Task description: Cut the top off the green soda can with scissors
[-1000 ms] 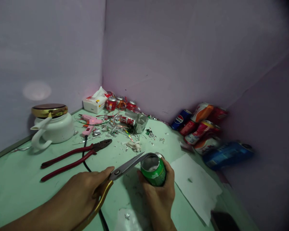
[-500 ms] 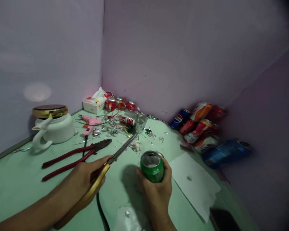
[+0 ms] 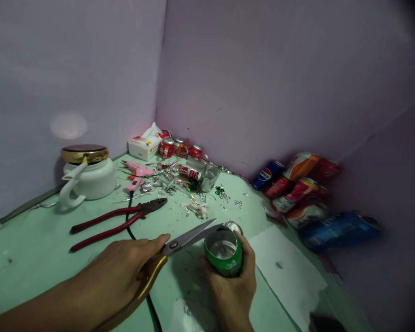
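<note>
One green can (image 3: 224, 266), its top end already open and the visible wall below looking uncut, is held above the near part of the desk (image 3: 31, 265), beside a white sheet (image 3: 287, 269). The right hand (image 3: 233, 293) wraps it; the left hand (image 3: 124, 263) grips the handles of scissors (image 3: 174, 245), blades parted, at the rim; whether they bite, I cannot tell. Cutting into the wall seems left to do. Toward the far corner lie metal scraps (image 3: 169, 186) and an open silvery cylinder (image 3: 209, 179), evidently earlier cutting. Along the right edge, heaped cans (image 3: 295, 193) look uncut, though blurred.
</note>
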A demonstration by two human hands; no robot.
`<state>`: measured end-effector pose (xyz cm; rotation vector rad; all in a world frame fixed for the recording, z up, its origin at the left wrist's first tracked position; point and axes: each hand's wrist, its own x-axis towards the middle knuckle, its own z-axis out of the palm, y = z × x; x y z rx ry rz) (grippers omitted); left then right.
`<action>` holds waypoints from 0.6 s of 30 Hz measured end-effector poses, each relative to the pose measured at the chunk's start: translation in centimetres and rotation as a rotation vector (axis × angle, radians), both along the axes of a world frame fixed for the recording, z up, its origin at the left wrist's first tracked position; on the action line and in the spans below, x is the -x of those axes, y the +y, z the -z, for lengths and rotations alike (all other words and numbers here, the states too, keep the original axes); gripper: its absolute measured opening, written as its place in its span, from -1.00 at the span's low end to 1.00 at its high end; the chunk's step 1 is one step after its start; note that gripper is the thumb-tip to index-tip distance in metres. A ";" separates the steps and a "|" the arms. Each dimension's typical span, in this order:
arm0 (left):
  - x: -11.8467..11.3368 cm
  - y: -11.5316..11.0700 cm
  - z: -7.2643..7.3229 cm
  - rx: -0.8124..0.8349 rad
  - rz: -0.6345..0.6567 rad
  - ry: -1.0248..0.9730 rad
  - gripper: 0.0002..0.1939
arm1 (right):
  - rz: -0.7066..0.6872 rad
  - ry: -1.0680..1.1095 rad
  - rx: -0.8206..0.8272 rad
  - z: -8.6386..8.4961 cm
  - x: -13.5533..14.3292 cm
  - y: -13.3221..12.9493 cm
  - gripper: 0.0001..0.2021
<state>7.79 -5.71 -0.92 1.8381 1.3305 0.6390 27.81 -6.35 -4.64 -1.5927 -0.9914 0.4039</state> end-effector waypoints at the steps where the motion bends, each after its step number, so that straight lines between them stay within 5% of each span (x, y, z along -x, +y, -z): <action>1: 0.0 0.0 0.0 0.016 0.031 0.010 -0.69 | 0.008 -0.001 0.008 -0.1 0.0 0.0 -0.37; 11: 0.3 -0.5 0.1 0.127 0.131 -0.064 -0.73 | 0.028 -0.046 -0.083 0.2 0.1 -0.3 -0.41; 18: 0.7 -0.8 2.0 0.186 0.110 -0.098 -0.74 | 0.044 -0.063 -0.074 0.2 0.1 -0.5 -0.41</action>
